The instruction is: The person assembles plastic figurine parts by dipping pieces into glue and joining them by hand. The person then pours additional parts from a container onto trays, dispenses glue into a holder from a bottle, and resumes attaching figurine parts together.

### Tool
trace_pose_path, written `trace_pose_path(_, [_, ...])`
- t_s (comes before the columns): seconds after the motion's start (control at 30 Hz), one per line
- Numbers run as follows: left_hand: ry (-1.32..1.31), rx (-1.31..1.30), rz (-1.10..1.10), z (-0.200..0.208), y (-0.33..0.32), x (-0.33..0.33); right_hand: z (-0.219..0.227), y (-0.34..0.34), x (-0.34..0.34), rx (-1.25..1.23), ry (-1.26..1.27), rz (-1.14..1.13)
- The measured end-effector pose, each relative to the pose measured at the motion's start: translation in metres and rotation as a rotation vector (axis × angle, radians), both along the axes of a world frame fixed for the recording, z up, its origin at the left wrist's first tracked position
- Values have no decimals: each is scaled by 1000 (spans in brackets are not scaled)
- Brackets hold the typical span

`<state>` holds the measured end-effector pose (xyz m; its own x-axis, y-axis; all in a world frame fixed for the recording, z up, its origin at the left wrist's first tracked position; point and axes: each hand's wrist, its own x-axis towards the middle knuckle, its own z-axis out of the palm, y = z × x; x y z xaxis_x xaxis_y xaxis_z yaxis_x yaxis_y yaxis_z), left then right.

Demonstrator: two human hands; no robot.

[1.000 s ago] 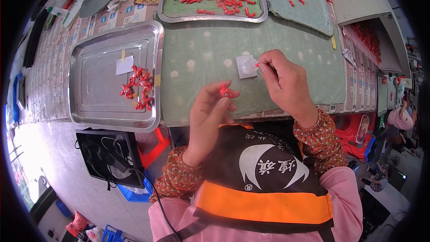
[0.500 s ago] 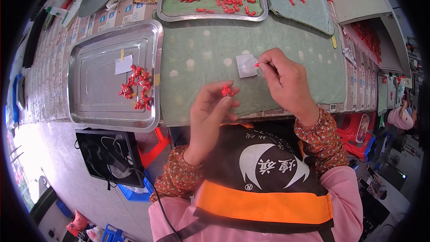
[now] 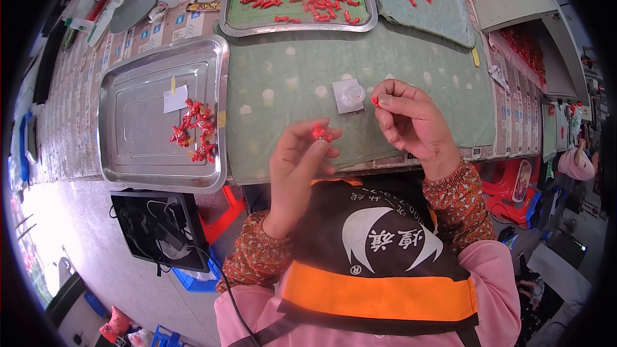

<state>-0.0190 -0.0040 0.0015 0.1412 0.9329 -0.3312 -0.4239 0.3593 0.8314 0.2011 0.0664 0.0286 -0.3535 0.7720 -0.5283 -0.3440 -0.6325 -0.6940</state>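
Observation:
My left hand (image 3: 297,157) is closed, pinching a small glossy red figurine (image 3: 321,132) between thumb and fingers above the green mat. Off to its right, the thumb and forefinger of my right hand (image 3: 414,119) grip a tiny red piece (image 3: 375,100), whose exact shape is too small to make out. Just left of that piece lies a small white square pad (image 3: 340,97) bearing a round blob of clear, shiny material (image 3: 352,94). My two hands are apart.
A steel tray (image 3: 138,154) on the left holds a cluster of red figurines (image 3: 200,130) and a paper slip (image 3: 175,99). At the back, a green-lined tray (image 3: 295,29) carries many red parts (image 3: 321,9); beside it a green board (image 3: 427,22) bears two red bits.
My right hand has drawn back slightly from the clear blob and turned, its lower fingers now more visible. The left hand keeps the figurine, tilted a little. The whole view has shifted slightly.

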Motion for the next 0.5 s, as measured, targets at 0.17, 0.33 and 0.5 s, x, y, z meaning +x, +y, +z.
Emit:
trace_pose_path(0.17, [2,8,9,-1,0,1,3,-4,-7,120,-170,1])
trace_pose_path(0.33, [28,26,18,-2,-1,1,7,-8,-19,428,-544,40])
trace_pose_path(0.5, [22,48,52,-2,-2,1,0,-7,-27,1154,-1095,121])
